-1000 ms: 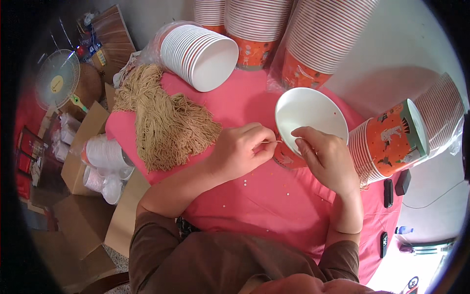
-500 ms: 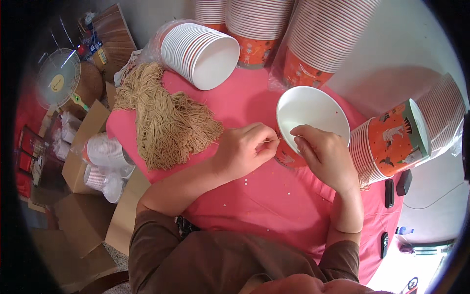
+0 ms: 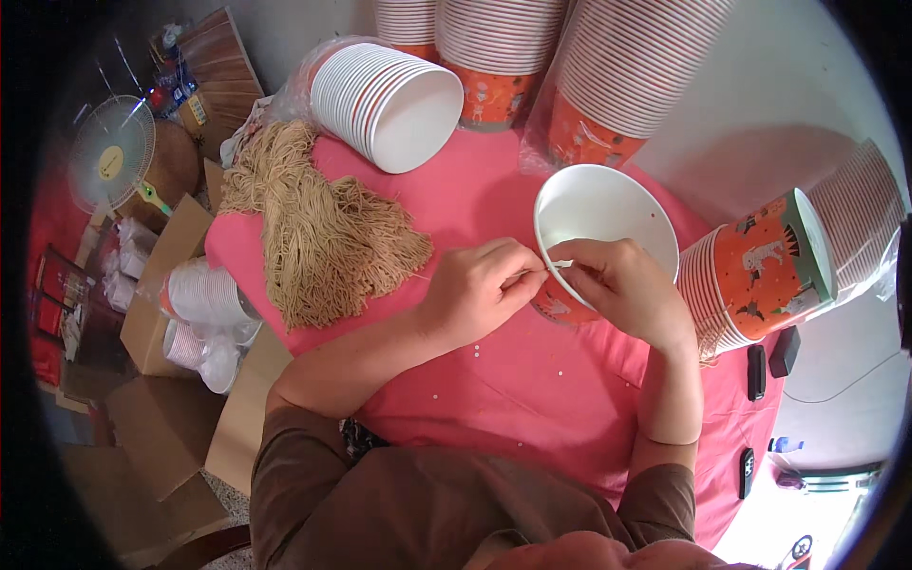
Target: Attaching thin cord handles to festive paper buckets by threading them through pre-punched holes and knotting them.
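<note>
A white-lined paper bucket [image 3: 608, 204] with an orange printed outside stands tilted before me, its mouth turned up toward me. My left hand [image 3: 494, 283] is at its left rim, thumb and forefinger pinched on a thin tan string that is barely visible. Across that same rim, my right hand [image 3: 622, 290] reaches over the bucket's mouth with its fingertips pressed together near the left fingertips. What the right fingers hold is hidden. A thick bundle of tan strings [image 3: 332, 237] lies on the table to the left of my left hand.
Nested paper buckets [image 3: 399, 104] lie on the pink-covered table [image 3: 494, 408]. Tall bucket stacks [image 3: 499, 57] stand behind, and more buckets [image 3: 760, 266] lie at the right. Small black objects [image 3: 756, 373] sit along the right edge. Open cardboard boxes [image 3: 161, 418] stand at the left.
My left fingertips have moved slightly right to the bucket's rim. My right fingers have come down closer to them, and the short string visible between the hands is now mostly covered.
</note>
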`<state>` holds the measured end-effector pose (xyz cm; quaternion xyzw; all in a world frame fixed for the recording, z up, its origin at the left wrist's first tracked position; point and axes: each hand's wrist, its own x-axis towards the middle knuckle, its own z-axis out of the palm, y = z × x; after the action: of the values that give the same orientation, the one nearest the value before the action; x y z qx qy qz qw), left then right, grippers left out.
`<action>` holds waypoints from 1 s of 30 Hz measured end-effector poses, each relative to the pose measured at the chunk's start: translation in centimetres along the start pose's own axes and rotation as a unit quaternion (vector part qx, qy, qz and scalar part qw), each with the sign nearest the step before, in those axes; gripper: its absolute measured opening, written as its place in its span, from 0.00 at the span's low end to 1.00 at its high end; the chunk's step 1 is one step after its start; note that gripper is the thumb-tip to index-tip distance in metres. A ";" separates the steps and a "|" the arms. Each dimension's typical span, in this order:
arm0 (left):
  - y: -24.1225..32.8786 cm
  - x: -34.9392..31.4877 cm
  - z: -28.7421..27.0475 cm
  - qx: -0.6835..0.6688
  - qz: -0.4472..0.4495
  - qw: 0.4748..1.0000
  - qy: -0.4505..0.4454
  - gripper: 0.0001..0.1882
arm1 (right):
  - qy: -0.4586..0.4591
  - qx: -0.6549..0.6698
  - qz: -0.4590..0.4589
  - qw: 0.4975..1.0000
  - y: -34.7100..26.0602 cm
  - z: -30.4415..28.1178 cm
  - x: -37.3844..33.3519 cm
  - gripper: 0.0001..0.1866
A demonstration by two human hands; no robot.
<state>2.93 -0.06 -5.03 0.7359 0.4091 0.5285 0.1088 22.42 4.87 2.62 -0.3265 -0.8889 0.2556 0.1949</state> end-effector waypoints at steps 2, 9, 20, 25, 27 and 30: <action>0.0 0.1 0.0 0.003 0.002 1.000 0.000 0.06 | -0.007 -0.014 -0.006 1.000 0.3 0.0 0.2 0.06; 0.2 0.2 -0.2 -0.037 -0.044 0.998 -0.029 0.11 | 0.090 -0.070 -0.014 0.993 0.1 -0.1 -0.4 0.04; 0.0 1.2 -3.0 -0.018 -0.083 0.991 -0.103 0.14 | 0.386 0.057 -0.009 0.921 -0.9 -5.3 -4.7 0.04; -1.1 1.3 -3.3 -0.091 -0.149 0.978 -0.112 0.11 | 0.405 0.253 -0.181 0.859 1.1 -8.4 -7.0 0.08; -1.3 1.4 -3.3 -0.157 -0.178 0.964 -0.122 0.11 | 0.319 0.392 -0.271 0.819 1.7 -9.7 -7.7 0.10; -1.0 1.6 -3.8 -0.193 -0.199 0.949 -0.146 0.11 | 0.264 0.525 -0.348 0.731 1.3 -10.2 -9.5 0.13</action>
<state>-0.65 0.64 -2.94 0.6736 0.4168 0.4515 0.4107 35.06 2.59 8.19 0.1057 -0.5778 0.4993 0.6369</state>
